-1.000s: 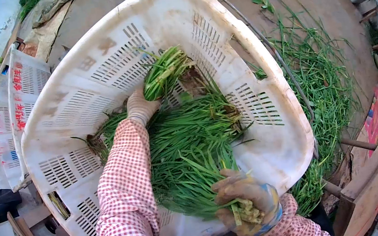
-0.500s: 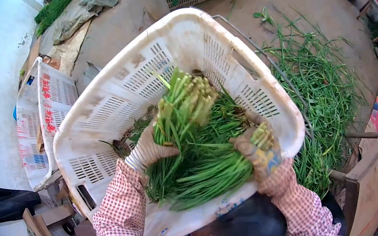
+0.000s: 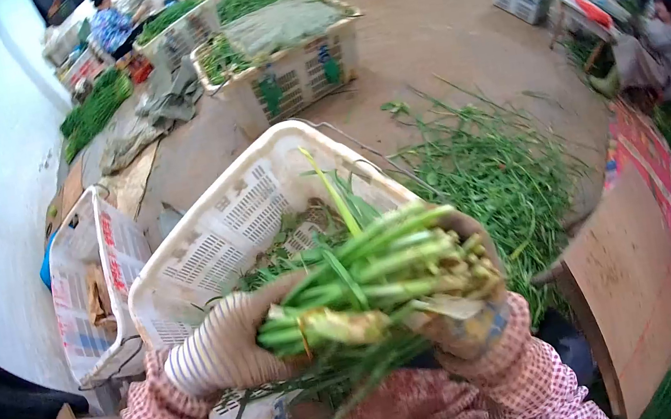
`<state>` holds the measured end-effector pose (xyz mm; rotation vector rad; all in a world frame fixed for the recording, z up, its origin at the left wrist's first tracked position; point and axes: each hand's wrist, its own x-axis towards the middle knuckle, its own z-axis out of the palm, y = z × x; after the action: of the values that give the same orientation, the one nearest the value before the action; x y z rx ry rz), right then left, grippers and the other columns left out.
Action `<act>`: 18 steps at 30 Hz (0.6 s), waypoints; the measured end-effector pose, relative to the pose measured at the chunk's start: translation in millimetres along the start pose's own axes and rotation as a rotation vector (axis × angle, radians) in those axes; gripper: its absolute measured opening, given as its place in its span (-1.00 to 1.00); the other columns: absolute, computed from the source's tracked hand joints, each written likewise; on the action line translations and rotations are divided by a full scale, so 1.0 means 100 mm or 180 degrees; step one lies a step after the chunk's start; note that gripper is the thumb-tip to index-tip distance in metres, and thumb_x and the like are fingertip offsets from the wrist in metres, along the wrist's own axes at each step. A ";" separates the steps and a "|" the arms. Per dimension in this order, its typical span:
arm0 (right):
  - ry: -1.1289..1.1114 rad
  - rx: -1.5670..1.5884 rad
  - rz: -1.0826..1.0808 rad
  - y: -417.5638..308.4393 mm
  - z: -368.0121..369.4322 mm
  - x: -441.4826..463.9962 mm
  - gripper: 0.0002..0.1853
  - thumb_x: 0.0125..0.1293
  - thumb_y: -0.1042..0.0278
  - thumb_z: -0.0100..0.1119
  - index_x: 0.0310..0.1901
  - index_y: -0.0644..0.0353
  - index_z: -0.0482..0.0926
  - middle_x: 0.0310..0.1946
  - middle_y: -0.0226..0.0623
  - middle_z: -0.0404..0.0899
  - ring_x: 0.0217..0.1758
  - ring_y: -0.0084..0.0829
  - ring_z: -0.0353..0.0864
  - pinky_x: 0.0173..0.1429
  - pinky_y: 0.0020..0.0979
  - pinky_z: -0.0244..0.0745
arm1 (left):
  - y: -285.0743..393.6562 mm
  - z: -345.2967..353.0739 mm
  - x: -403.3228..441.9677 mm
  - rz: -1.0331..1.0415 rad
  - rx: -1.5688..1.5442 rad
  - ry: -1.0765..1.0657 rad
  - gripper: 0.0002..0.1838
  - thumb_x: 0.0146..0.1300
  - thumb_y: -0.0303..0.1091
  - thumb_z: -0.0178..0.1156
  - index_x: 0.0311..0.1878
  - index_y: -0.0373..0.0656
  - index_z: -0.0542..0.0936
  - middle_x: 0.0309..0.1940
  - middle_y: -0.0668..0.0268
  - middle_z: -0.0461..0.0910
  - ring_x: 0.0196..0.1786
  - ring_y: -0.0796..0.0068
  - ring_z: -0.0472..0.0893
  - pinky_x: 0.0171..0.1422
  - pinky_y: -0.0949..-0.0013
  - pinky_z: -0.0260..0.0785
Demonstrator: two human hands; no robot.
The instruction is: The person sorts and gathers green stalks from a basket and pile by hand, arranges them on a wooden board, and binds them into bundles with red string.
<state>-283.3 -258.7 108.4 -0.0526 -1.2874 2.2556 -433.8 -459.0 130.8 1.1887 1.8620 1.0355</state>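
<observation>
Both gloved hands hold a thick bunch of green stalks [image 3: 364,276] up in front of my body, above the near side of a white crate [image 3: 206,231]. My left hand [image 3: 228,338] wraps its fingers round the left part of the bunch, near a thin orange band. My right hand [image 3: 468,311] closes round the pale root ends at the right, its fingers partly hidden by the stalks. Some long leaves hang below the bunch. Loose greens [image 3: 297,242] show inside the crate behind it.
A heap of loose green leaves [image 3: 497,165] lies on the floor at the right. Beyond stands a full crate [image 3: 288,84]. A crate with red writing [image 3: 104,284] is at the left, a brown board [image 3: 625,294] at the right. Two people [image 3: 111,25] [image 3: 661,35] sit farther off.
My hands have lifted the greens out of the crate and come together round one bunch close to my body. The view has tilted up, showing more of the room.
</observation>
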 end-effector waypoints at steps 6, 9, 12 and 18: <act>0.0997 0.0353 0.0399 -0.30 -0.42 -1.46 -0.31 0.10 0.44 0.47 0.22 0.30 0.30 0.07 -0.13 0.54 0.14 -0.32 0.57 0.21 -0.28 0.55 | 0.36 0.96 -0.25 -0.0511 -0.0368 -0.1509 -0.02 0.02 -0.30 0.49 0.47 -0.24 0.14 0.14 0.12 0.55 0.20 0.41 0.51 0.32 0.33 0.34; 0.1622 0.0553 0.0456 -0.14 -0.69 -2.05 -0.36 0.14 0.42 0.46 0.21 0.29 0.35 0.00 -0.24 0.58 0.03 -0.40 0.61 0.13 -0.37 0.59 | 0.14 1.62 -0.24 -0.0609 -0.0501 -0.1833 -0.02 0.00 -0.35 0.49 0.46 -0.24 0.15 0.18 0.18 0.53 0.24 0.44 0.45 0.37 0.34 0.29; 0.1408 0.0126 -0.0195 0.02 -1.03 -2.35 -0.35 0.11 0.41 0.49 0.20 0.29 0.36 0.03 -0.27 0.56 0.04 -0.43 0.61 0.10 -0.44 0.59 | 0.04 2.01 -0.25 -0.0571 -0.0916 -0.1841 -0.09 0.04 -0.46 0.44 0.45 -0.24 0.18 0.16 0.24 0.53 0.22 0.47 0.45 0.38 0.35 0.26; 0.0194 0.1466 -0.1177 0.16 -1.26 -2.22 0.05 0.04 0.42 0.52 0.49 -0.06 0.02 0.52 -0.26 -0.03 0.53 -0.22 0.10 0.46 -0.08 0.31 | 0.33 2.11 -0.19 -0.0863 -0.0486 -0.2092 -0.12 0.01 -0.42 0.48 0.41 -0.18 0.25 0.22 0.29 0.50 0.24 0.50 0.43 0.40 0.31 0.24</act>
<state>-64.0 -269.5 -23.1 0.2602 -0.6548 2.1441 -233.6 -413.9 68.5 0.9928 1.3469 0.5326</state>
